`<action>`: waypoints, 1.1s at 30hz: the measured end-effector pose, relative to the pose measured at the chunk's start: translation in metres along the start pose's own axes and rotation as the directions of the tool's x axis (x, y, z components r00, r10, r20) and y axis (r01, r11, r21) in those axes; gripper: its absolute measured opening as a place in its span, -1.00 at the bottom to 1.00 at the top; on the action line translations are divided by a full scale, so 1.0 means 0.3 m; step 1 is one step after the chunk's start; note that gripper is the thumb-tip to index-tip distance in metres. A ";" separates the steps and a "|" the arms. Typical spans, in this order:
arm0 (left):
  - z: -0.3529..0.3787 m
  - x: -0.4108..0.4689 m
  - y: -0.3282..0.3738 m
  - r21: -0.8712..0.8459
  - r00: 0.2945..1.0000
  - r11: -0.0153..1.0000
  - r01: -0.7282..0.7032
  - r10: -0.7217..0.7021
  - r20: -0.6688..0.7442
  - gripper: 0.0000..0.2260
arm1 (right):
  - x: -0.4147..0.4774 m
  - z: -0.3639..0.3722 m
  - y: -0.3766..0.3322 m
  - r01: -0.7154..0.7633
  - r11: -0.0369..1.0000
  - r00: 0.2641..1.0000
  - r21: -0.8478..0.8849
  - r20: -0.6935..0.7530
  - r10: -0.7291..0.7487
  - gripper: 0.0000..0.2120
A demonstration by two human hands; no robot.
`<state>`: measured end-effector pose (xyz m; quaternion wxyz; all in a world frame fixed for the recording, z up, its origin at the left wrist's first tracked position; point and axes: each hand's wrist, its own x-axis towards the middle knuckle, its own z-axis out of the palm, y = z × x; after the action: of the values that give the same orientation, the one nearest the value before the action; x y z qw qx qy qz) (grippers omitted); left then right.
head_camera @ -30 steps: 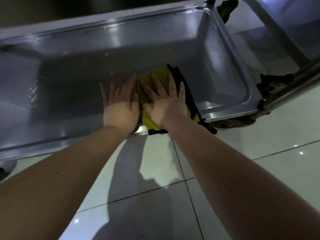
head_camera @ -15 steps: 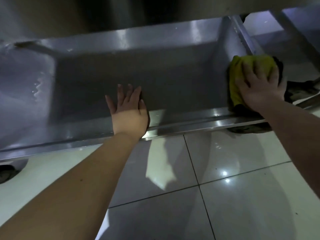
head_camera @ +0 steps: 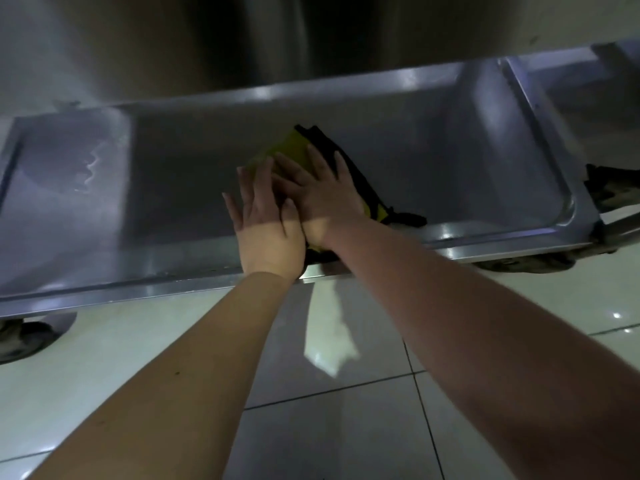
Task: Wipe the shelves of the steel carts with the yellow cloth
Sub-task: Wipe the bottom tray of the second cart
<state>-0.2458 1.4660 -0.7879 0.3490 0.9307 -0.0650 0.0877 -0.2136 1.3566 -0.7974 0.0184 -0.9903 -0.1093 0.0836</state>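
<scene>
The yellow cloth (head_camera: pixel 289 150) with a black edge lies flat on the low steel cart shelf (head_camera: pixel 467 161), near the middle of its front rim. My right hand (head_camera: pixel 322 195) presses down on the cloth with straight, spread fingers. My left hand (head_camera: pixel 263 216) lies flat beside it on the left, its fingers overlapping the right hand's and reaching the cloth's left edge. Most of the cloth is hidden under both hands.
The shelf is a shallow tray with raised rims; its left part (head_camera: pixel 69 174) shows wet streaks. An upper shelf (head_camera: pixel 242 36) overhangs at the top. Caster wheels sit at the lower left (head_camera: pixel 24 341) and right (head_camera: pixel 526 263). White tiled floor (head_camera: pixel 346 427) lies below.
My right hand has slid the cloth from the shelf's right end back left to the middle. My left hand now lies beside and partly over the right hand.
</scene>
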 end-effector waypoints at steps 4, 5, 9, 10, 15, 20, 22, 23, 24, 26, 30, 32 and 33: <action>0.011 0.004 0.001 0.052 0.999 0.998 -0.021 0.018 0.042 -0.46 | -0.044 -0.018 0.316 -0.276 0.959 0.957 0.059 -0.076 0.280 -0.40; 0.016 0.007 -0.003 0.081 0.999 0.997 -0.015 0.011 0.052 -0.48 | -0.080 -0.018 0.423 -0.387 0.919 0.917 0.083 -0.071 0.392 -0.39; 0.042 0.014 -0.012 0.167 0.994 0.986 -0.025 0.007 0.108 -0.54 | -0.279 -0.013 0.707 -0.707 0.687 0.695 0.166 -0.017 0.719 -0.34; 0.043 0.017 -0.011 0.172 0.994 0.985 -0.027 0.007 0.113 -0.55 | -0.300 -0.013 0.704 -0.739 0.652 0.660 0.170 -0.008 0.751 -0.33; 0.034 0.020 -0.007 0.164 0.993 0.986 -0.017 -0.003 0.119 -0.46 | -0.224 -0.010 0.429 -0.690 0.704 0.713 0.168 -0.011 0.702 -0.40; 0.019 0.024 -0.014 0.023 0.998 0.999 0.031 -0.032 0.058 -0.47 | -0.138 0.030 0.012 -0.346 0.938 0.938 0.020 0.016 0.346 -0.33; 0.003 0.016 -0.011 -0.109 0.998 0.993 0.049 -0.044 0.043 -0.50 | -0.137 0.044 -0.066 -0.260 0.965 0.965 0.007 0.023 0.260 -0.27; -0.013 0.014 -0.012 -0.171 0.998 0.984 0.059 -0.052 0.042 -0.52 | -0.139 0.045 -0.071 -0.250 0.967 0.968 0.040 0.005 0.250 -0.31; -0.038 0.014 -0.021 -0.199 0.998 0.978 0.059 -0.052 0.043 -0.54 | -0.142 0.043 -0.067 -0.252 0.964 0.967 0.082 -0.013 0.254 -0.36; -0.105 0.026 -0.071 -0.108 0.999 0.994 -0.008 0.013 0.043 -0.55 | -0.146 0.043 -0.050 -0.261 0.957 0.963 0.124 -0.041 0.268 -0.40; -0.224 0.040 -0.239 0.312 0.972 0.929 -0.199 0.148 0.180 -0.55 | -0.147 0.046 -0.052 -0.271 0.955 0.958 0.122 -0.059 0.279 -0.40; -0.231 0.041 -0.268 0.332 0.981 0.932 -0.146 0.094 0.168 -0.54 | -0.155 0.040 -0.049 -0.262 0.957 0.961 0.128 -0.058 0.271 -0.42; -0.225 0.044 -0.269 0.324 0.984 0.937 -0.128 0.080 0.158 -0.53 | -0.158 0.036 -0.039 -0.250 0.960 0.964 0.129 -0.058 0.258 -0.43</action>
<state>-0.2263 1.5702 -0.7867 0.1761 0.9754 -0.1232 0.0494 -0.2636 1.3579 -0.7996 0.0711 -0.9956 0.0247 0.0549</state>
